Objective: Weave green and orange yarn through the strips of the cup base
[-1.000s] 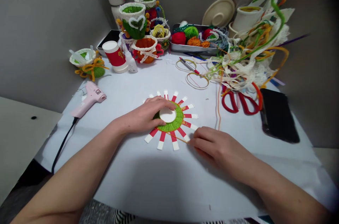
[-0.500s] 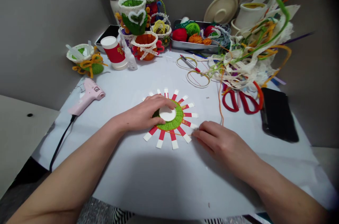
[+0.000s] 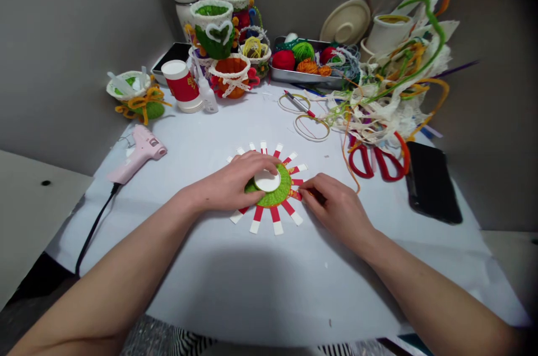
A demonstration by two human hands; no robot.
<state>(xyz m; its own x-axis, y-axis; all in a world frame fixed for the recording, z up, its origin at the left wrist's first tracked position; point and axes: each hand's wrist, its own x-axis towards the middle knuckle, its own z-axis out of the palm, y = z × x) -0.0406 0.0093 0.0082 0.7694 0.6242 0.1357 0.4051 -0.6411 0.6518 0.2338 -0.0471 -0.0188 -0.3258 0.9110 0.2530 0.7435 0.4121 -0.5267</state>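
Note:
A sunburst of red and white paper strips (image 3: 274, 216) lies flat on the table, spreading from a green yarn ring (image 3: 277, 192) around a white round centre (image 3: 267, 181). My left hand (image 3: 235, 179) rests on the ring's left side, its thumb and fingers spread around the white centre. At the right edge of the strips, my right hand (image 3: 336, 202) has thumb and forefinger pinched together beside a red strip. An orange thread runs near the ring's edge; its end at my right fingertips is too small to make out clearly.
A pink glue gun (image 3: 140, 154) lies at left. Decorated cups (image 3: 231, 73), a red and white paper cup (image 3: 182, 87) and a tin of yarn balls (image 3: 311, 77) stand behind. Rings, a pen, tangled lace, red scissors (image 3: 384, 162) and a black phone (image 3: 432, 182) lie toward the right.
My right hand has moved slightly up and closer to the ring, from the lower right strips to the right-hand ones. My left hand stays on the ring.

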